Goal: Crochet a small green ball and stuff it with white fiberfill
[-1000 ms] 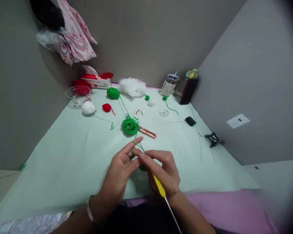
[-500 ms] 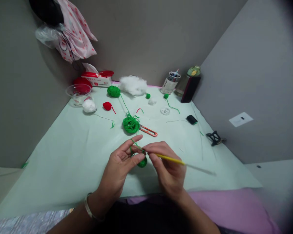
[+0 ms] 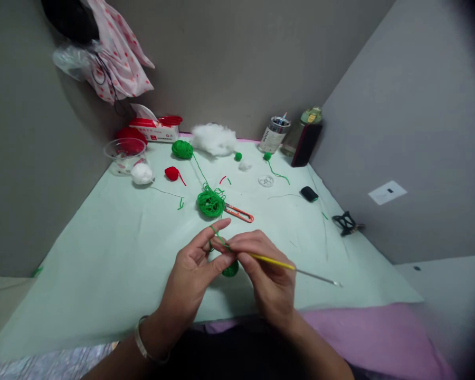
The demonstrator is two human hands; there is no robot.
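My left hand (image 3: 196, 264) pinches a small green crochet piece (image 3: 231, 268), which hangs below the thumb. Green yarn loops round the raised left index finger and runs back to a loose tangle of green yarn (image 3: 211, 202). Between the thumb and fingers of my right hand (image 3: 267, 274) is a crochet hook (image 3: 275, 260) with a yellow grip; its bare metal end points right and down. The hook's working tip meets the piece at the left fingertips, where fingers hide it. Orange thread snips (image 3: 239, 212) lie beside the tangle.
Behind are a green yarn ball (image 3: 182, 150), a red yarn ball (image 3: 172, 173), white yarn (image 3: 142, 173) by a clear tub (image 3: 124, 153), and white stuffing (image 3: 214, 140). Two small green balls lie near a pen can (image 3: 275, 134) and a bottle (image 3: 295, 142). A black claw clip (image 3: 347, 224) sits right.
The hook and right hand have shifted slightly left, and the hook's far end is no longer blurred. The left hand keeps its hold on the green piece. The whole view has moved a little.
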